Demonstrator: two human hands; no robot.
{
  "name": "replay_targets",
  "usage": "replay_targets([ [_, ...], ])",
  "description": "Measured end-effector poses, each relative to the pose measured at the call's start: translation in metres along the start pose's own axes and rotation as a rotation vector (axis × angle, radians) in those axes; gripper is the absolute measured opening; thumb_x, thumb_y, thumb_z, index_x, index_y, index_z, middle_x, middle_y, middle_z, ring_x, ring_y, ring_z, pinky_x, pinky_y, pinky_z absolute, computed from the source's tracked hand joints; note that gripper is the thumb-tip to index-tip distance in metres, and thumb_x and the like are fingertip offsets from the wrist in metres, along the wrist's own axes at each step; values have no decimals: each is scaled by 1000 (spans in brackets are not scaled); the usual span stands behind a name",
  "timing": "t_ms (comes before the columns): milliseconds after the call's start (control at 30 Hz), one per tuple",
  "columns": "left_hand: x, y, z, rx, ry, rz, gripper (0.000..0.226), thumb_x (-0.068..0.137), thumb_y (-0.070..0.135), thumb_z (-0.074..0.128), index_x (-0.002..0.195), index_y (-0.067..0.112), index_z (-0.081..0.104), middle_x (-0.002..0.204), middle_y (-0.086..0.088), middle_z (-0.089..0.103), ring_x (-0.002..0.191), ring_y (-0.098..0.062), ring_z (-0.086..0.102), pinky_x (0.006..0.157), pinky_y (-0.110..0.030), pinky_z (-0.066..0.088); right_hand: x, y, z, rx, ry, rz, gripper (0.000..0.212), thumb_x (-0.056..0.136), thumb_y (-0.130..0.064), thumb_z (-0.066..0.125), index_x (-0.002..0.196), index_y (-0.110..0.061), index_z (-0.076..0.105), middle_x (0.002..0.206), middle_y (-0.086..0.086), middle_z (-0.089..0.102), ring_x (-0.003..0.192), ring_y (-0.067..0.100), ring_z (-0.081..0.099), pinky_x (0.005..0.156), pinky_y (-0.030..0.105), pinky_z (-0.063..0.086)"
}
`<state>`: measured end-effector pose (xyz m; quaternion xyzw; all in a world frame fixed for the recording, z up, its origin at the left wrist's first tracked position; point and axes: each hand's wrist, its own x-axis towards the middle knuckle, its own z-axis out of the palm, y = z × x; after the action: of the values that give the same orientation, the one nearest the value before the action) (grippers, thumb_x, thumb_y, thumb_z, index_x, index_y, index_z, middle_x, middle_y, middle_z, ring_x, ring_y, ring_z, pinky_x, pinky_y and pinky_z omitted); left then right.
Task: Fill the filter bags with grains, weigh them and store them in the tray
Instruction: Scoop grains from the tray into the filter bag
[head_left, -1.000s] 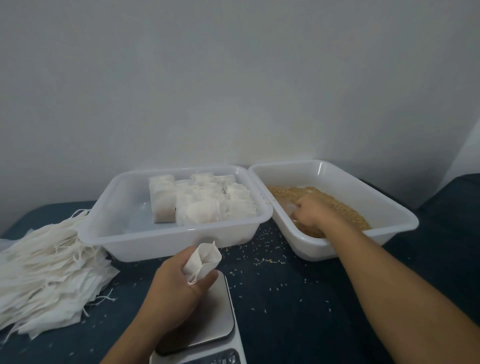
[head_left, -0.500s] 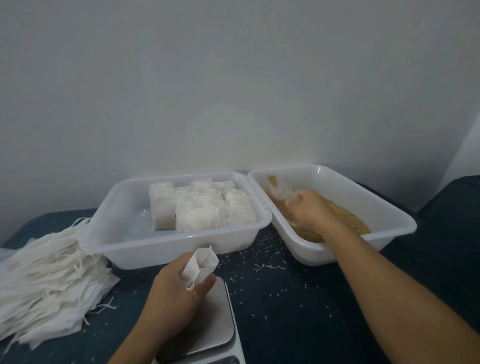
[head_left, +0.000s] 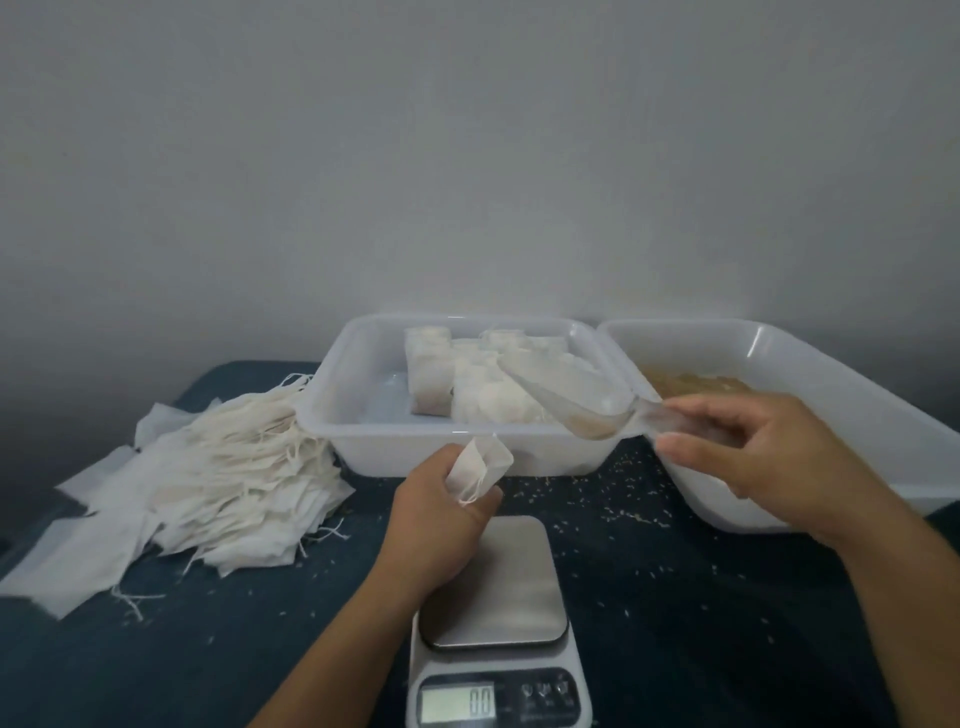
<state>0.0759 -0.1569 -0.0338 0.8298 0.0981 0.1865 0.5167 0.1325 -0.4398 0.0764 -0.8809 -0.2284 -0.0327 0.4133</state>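
My left hand (head_left: 436, 514) grips a white filter bag (head_left: 479, 466) with its mouth held open, just above the steel platform of the scale (head_left: 498, 587). My right hand (head_left: 753, 457) pinches the handle of a clear plastic scoop (head_left: 576, 402) that carries some grain and hovers over the right front corner of the storage tray (head_left: 353, 374), pointing toward the bag. Several filled bags (head_left: 467, 379) lie in that tray. Brown grains (head_left: 691, 384) lie in the grain tray (head_left: 810, 374) on the right.
A big heap of empty filter bags (head_left: 208, 478) with strings lies at the left on the dark blue table (head_left: 156, 665). Spilled grains dot the table around the scale. The scale display (head_left: 457, 701) reads zero. A plain wall stands behind the trays.
My right hand has lifted the scoop out of the grain tray and carried it left toward the bag. The left hand keeps the bag open. The view has tilted down, showing the scale display.
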Motion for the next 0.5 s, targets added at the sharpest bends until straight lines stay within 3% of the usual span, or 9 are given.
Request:
replay_targets([
  [100,2,-1,-1,-4,9,6,20,84,20,78,90,34,65,80,26,67,72,6,61,59,-8,42,-8,-9,-5,-84,-96,-24,38,60,-70,74,99,-68,70,95,-30,74,85,-4,68,72,28,50],
  [200,3,-1,0,8,14,11,22,84,20,78,90,35,65,77,18,68,70,4,60,58,-9,41,-10,-18,-10,-174,-145,-52,41,58,-71,72,99,-73,66,92,-38,71,88,-11,66,77,23,49],
  [367,2,0,1,75,5,3,21,85,26,79,95,36,63,87,14,68,77,-2,62,58,-10,40,-9,-32,-17,-272,-154,-114,39,59,-66,75,97,-59,76,86,-35,72,84,-12,66,72,13,48],
  [500,1,0,1,101,-1,14,20,85,26,78,94,35,62,90,13,67,78,-1,61,59,-9,40,-4,-39,-25,-394,-173,-172,35,69,-52,86,103,-55,76,90,-37,71,93,-15,63,80,12,45],
])
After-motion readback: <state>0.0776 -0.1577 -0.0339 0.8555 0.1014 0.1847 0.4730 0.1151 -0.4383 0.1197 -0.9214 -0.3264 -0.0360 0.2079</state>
